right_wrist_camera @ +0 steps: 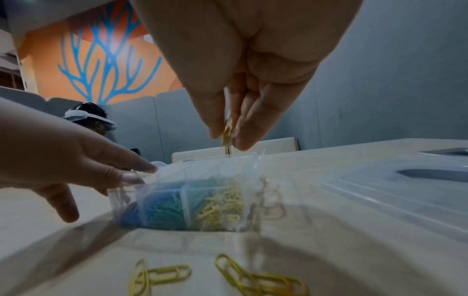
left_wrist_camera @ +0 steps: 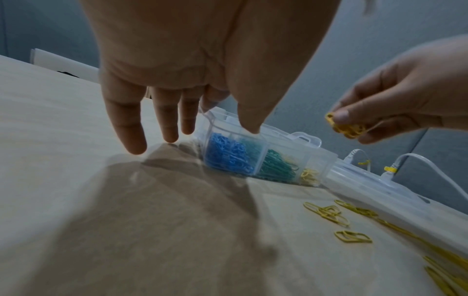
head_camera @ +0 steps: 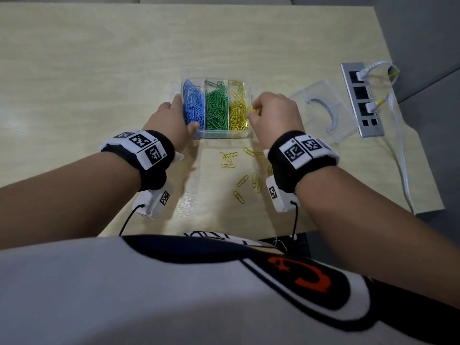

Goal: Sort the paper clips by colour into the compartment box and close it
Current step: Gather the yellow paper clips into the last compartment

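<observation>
Now the right hand (head_camera: 272, 118) is pinching thin, slippery yellow paper clips (left_wrist_camera: 346, 128) between its fingers (right_wrist_camera: 215, 120), while the left hand (head_camera: 171, 115), fingers relaxed, is steadying the light compartment box (head_camera: 214, 134).

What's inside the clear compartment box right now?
The compartment box holds blue clips, green clips and yellow clips, one colour per section. The heaps hide the floor.
</observation>
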The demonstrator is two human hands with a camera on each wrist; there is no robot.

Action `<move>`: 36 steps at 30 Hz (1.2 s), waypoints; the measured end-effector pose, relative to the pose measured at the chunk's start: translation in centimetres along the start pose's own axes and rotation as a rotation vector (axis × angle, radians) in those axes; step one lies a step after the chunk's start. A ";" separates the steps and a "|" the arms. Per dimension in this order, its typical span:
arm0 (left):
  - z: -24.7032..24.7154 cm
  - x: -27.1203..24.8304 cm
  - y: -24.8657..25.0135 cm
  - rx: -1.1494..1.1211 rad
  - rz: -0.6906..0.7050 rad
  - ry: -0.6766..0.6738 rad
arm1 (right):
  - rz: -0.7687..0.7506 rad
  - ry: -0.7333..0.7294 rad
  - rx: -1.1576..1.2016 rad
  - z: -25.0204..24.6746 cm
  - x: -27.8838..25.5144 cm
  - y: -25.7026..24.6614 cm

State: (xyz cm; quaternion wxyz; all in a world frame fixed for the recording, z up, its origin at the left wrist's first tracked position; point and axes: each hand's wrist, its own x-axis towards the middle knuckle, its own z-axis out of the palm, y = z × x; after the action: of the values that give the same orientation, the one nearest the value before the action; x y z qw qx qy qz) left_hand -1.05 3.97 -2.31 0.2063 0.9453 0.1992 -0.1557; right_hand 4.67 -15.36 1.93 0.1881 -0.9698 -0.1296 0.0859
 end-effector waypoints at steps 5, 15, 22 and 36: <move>-0.1 -0.1 0.0 -0.001 0.007 0.006 | 0.061 0.019 0.115 0.0 0.3 -0.3; -0.2 0.2 0.2 -0.001 0.005 0.001 | 0.331 -0.615 -0.413 1.1 -5.8 3.9; -0.2 0.2 0.3 0.012 -0.004 -0.002 | 0.156 -0.441 -0.182 3.3 -5.4 2.9; -0.1 -0.1 -0.1 0.009 0.004 -0.003 | -0.210 -0.415 -0.202 4.5 -4.6 3.0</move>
State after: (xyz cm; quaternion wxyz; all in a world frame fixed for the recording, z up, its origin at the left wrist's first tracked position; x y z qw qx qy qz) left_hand -1.18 4.05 -2.17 0.2024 0.9464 0.1963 -0.1574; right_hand 0.01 -17.76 -2.83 0.0675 -0.9264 -0.2735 0.2500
